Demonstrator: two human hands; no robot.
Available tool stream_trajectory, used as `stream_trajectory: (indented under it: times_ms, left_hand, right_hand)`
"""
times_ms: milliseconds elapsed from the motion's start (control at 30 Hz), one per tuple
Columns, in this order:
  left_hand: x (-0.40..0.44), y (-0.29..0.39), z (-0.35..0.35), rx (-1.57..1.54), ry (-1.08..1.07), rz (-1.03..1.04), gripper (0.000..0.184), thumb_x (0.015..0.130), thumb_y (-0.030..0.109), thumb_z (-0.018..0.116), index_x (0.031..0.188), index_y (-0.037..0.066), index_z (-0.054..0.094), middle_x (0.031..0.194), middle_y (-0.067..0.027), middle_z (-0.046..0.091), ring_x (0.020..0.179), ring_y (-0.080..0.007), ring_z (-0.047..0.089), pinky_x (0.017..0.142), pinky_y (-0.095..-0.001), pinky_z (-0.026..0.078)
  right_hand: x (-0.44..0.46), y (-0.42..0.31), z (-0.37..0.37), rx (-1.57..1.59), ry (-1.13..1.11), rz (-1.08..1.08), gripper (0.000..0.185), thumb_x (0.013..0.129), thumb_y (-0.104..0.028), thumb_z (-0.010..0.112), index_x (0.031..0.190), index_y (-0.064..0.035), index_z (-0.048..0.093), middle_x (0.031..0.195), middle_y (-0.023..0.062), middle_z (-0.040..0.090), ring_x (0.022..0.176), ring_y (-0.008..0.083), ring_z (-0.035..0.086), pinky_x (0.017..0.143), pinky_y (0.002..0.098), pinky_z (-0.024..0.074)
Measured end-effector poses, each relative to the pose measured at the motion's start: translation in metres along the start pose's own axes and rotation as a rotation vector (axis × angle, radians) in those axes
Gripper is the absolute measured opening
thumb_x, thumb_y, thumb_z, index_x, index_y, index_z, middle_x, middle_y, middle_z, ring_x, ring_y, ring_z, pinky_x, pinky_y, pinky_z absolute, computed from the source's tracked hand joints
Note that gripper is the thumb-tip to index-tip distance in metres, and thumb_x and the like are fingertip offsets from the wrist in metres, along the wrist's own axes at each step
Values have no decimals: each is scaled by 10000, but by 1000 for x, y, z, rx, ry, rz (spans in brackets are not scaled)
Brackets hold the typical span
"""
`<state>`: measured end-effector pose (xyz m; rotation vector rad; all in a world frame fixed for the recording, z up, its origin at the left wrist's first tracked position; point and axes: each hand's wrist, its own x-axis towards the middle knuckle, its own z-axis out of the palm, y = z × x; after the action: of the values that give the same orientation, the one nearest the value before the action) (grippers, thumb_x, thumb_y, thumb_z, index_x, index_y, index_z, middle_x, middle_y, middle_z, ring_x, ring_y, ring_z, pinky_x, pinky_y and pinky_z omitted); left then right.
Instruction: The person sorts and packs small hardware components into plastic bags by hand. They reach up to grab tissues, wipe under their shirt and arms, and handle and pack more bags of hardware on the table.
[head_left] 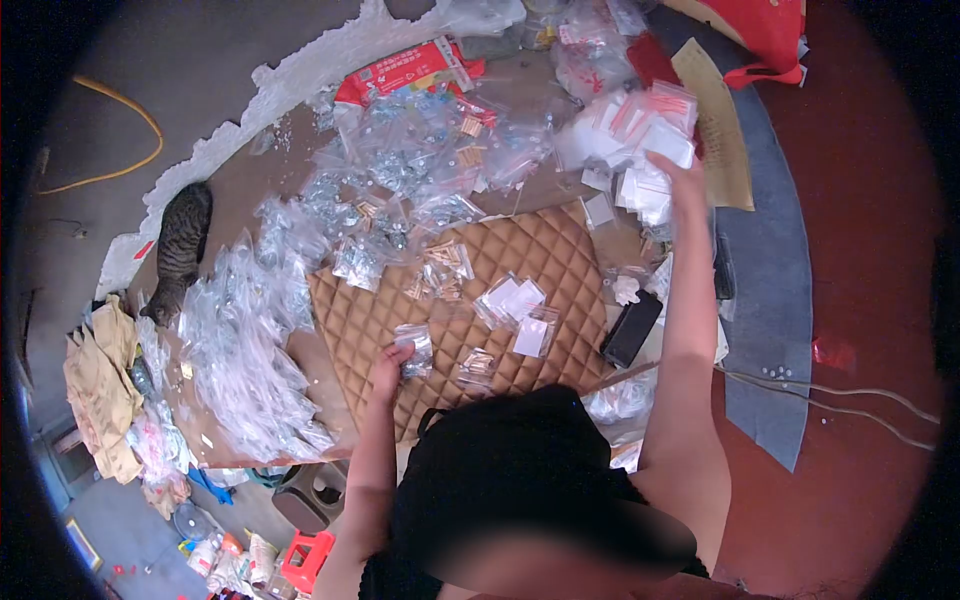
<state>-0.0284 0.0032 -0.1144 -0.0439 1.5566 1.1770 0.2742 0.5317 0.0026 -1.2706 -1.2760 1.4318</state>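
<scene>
My left hand [388, 368] pinches a small clear zip bag [415, 352] of what look like metal parts over the brown quilted mat [560, 250]. My right hand [684, 178] is stretched out to the pile of clear bags with white cards [615, 130]; its fingers close on one white-card bag [668, 143] there, partly hidden. On the mat lie several bags with white cards [512, 300], a bag of wooden dowels [477, 366] near my left hand, and more dowel bags [440, 270] farther up.
Heaped bags of hardware [390, 150] cover the table's far side, and long clear bags [240, 350] its left. A cat [183, 235] lies at the left edge. A black box-like object [632, 330] sits right of the mat. Cardboard [715, 120] lies at the right.
</scene>
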Motion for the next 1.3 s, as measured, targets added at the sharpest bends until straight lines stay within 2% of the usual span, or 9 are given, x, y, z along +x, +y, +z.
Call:
stream_trajectory:
  times_ms: [333, 433, 533, 633, 833, 1033, 1100, 1167, 1300]
  left_hand:
    - [7, -11, -6, -41, 34, -8, 176, 886, 168, 652, 957, 13, 694, 866, -41, 696, 774, -130, 645, 730, -258, 494]
    - [9, -12, -9, -40, 18, -15, 172, 885, 158, 654, 955, 6, 691, 866, -47, 696, 777, -134, 648, 727, -257, 497]
    - [10, -15, -10, -34, 22, -4, 166, 885, 154, 656, 954, 7, 691, 858, -46, 694, 774, -133, 646, 727, -258, 498]
    - [9, -12, -10, -21, 36, 3, 158, 884, 152, 659, 953, 14, 691, 851, -40, 692, 764, -129, 641, 725, -258, 497]
    - [-2, 0, 4, -36, 21, 13, 151, 888, 156, 660, 957, 25, 689, 860, -31, 691, 758, -118, 634, 722, -258, 494]
    - [-12, -1, 5, -60, 1, 25, 193, 949, 194, 594, 1012, 32, 679, 911, -22, 693, 812, -117, 642, 756, -255, 498]
    - [-23, 8, 8, -78, -87, 84, 391, 979, 212, 509, 1323, 26, 509, 1147, -58, 633, 1013, -160, 609, 910, -306, 475]
    - [-29, 9, 10, -101, -128, 123, 444, 993, 227, 473, 1388, 28, 434, 1218, -68, 596, 1061, -170, 590, 933, -307, 471]
    - [-48, 9, 12, -193, -10, 124, 397, 984, 223, 504, 1326, 22, 488, 1187, -71, 615, 1061, -183, 602, 920, -322, 490]
  right_hand:
    - [-108, 46, 30, -27, -365, 555, 603, 703, -94, 824, 1238, 5, 563, 1098, 94, 662, 955, 198, 653, 802, 342, 540]
    - [-132, 91, 45, -1075, -355, 2, 654, 664, -335, 844, 1188, -41, 585, 1091, 155, 652, 987, 297, 638, 861, 401, 499]
    - [-132, 91, 45, -1300, -290, -298, 696, 680, -298, 828, 1234, -13, 520, 1039, 160, 629, 970, 288, 618, 876, 371, 485]
    - [-88, 110, 22, -737, -210, -137, 649, 682, -438, 799, 1165, -60, 586, 1046, 194, 616, 938, 373, 600, 848, 444, 481]
    - [-48, 126, 8, -1221, 249, -495, 416, 761, -270, 762, 1071, -30, 622, 916, 165, 646, 834, 284, 634, 755, 384, 502]
    - [-39, 105, 14, -642, 87, -230, 210, 830, -190, 706, 934, -20, 637, 763, 86, 644, 677, 199, 601, 655, 324, 487]
    - [-61, 84, 12, -507, 16, -323, 153, 872, -173, 674, 888, -33, 617, 712, 14, 611, 635, 123, 548, 592, 286, 455]
    - [-105, 60, 15, -362, -304, 45, 215, 875, -166, 671, 1012, -11, 613, 737, 47, 613, 674, 156, 581, 611, 317, 463]
    - [-172, 115, 7, -572, -438, 30, 270, 880, -150, 678, 1115, -47, 594, 776, -11, 590, 616, 52, 510, 548, 235, 414]
